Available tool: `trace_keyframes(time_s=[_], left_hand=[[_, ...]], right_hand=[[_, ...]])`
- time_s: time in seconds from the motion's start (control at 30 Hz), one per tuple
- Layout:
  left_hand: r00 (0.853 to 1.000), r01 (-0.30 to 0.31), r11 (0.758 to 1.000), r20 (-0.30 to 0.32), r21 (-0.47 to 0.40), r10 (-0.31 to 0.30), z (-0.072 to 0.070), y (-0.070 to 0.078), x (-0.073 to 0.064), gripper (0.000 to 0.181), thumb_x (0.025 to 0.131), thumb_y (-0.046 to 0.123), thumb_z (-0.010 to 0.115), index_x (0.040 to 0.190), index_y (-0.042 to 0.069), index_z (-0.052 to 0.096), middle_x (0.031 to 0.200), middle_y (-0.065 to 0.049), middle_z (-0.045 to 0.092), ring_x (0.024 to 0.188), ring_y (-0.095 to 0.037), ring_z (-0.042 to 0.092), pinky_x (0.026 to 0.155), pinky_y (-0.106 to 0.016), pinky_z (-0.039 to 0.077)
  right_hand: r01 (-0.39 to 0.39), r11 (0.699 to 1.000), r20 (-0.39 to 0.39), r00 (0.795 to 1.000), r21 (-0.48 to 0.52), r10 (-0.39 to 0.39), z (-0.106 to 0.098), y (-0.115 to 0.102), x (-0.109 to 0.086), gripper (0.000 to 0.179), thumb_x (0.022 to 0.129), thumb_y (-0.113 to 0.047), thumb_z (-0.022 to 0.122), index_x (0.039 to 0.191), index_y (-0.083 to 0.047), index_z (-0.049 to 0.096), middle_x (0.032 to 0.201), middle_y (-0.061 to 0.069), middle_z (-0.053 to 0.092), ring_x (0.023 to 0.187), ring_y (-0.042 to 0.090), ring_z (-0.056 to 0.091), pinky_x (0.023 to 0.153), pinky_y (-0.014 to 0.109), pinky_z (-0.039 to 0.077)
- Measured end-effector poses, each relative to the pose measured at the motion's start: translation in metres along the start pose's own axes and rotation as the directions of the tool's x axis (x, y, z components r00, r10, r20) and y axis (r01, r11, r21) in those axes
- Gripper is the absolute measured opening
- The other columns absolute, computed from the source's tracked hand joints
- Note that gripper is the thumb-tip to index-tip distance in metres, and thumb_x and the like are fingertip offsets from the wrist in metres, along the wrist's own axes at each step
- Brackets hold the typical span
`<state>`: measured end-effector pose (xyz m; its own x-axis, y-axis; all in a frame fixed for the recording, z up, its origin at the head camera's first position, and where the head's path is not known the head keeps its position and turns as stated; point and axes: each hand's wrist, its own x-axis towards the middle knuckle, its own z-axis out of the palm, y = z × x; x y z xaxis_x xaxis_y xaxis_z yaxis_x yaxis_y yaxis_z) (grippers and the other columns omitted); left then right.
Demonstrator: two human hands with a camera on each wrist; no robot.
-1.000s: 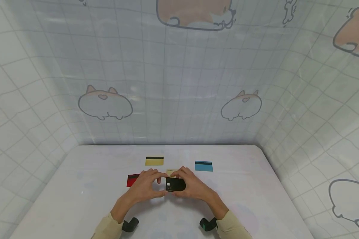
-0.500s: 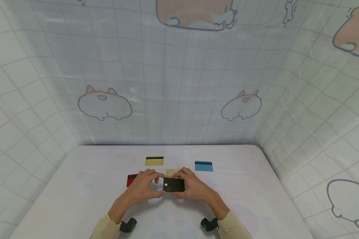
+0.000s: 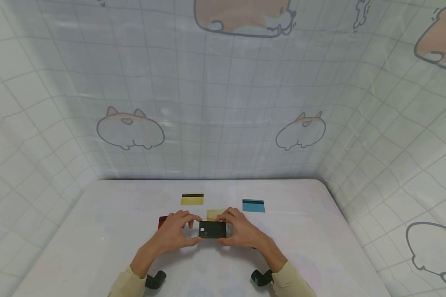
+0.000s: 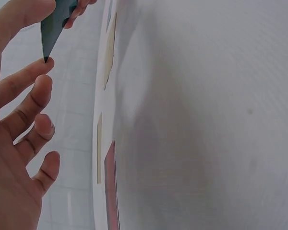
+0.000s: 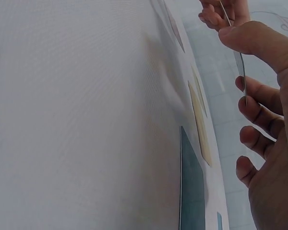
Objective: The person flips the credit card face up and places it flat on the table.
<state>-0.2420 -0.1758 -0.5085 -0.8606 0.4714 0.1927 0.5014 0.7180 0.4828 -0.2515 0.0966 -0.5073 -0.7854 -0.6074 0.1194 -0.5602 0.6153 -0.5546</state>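
Note:
A black card (image 3: 212, 229) with a chip and "VIP" lettering is held above the table between both hands. The left hand (image 3: 169, 234) pinches its left end, thumb at the lower corner and index finger at the upper. At its right end the right hand (image 3: 242, 231) pinches it between thumb and fingers. From the right wrist the card is nearly edge-on. Behind the hands lies a pale yellow card (image 3: 213, 214), partly covered by the right fingers. The red card (image 3: 162, 222) is mostly hidden by the left hand.
Farther back lie a yellow card (image 3: 192, 199) and a blue card (image 3: 253, 205), each with a dark stripe. A dark teal card (image 5: 192, 191) lies on the table near the right wrist, almost hidden in the head view. Patterned curtains surround the white table (image 3: 301, 247).
The black card has shifted left, and its full face now shows with a gap from the right palm. The left hand has moved slightly left with it.

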Motion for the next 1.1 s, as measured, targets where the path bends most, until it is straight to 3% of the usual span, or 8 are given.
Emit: trace_keyframes(time_s=[0.63, 1.1], left_hand=[[0.998, -0.019, 1.0, 0.067, 0.002, 0.018, -0.001, -0.008, -0.001, 0.048, 0.07, 0.054, 0.076, 0.111, 0.035, 0.06, 0.078, 0.009, 0.052, 0.075, -0.005, 0.042, 0.075, -0.036, 0.032], [0.995, 0.013, 1.0, 0.098, 0.002, -0.013, 0.004, -0.009, -0.002, 0.049, 0.068, 0.052, 0.078, 0.11, 0.034, 0.062, 0.077, 0.009, 0.052, 0.074, -0.005, 0.041, 0.072, -0.034, 0.029]], right_hand=[[-0.003, 0.998, -0.001, 1.0, -0.064, 0.003, 0.004, 0.003, 0.002, 0.053, 0.069, -0.047, 0.078, 0.116, -0.031, 0.057, 0.106, -0.015, 0.048, 0.1, 0.004, 0.04, 0.087, 0.035, 0.037], [-0.011, 0.996, 0.015, 1.0, -0.087, 0.012, 0.01, 0.008, 0.002, 0.055, 0.07, -0.052, 0.077, 0.117, -0.033, 0.056, 0.107, -0.016, 0.048, 0.099, 0.004, 0.04, 0.087, 0.036, 0.037]])
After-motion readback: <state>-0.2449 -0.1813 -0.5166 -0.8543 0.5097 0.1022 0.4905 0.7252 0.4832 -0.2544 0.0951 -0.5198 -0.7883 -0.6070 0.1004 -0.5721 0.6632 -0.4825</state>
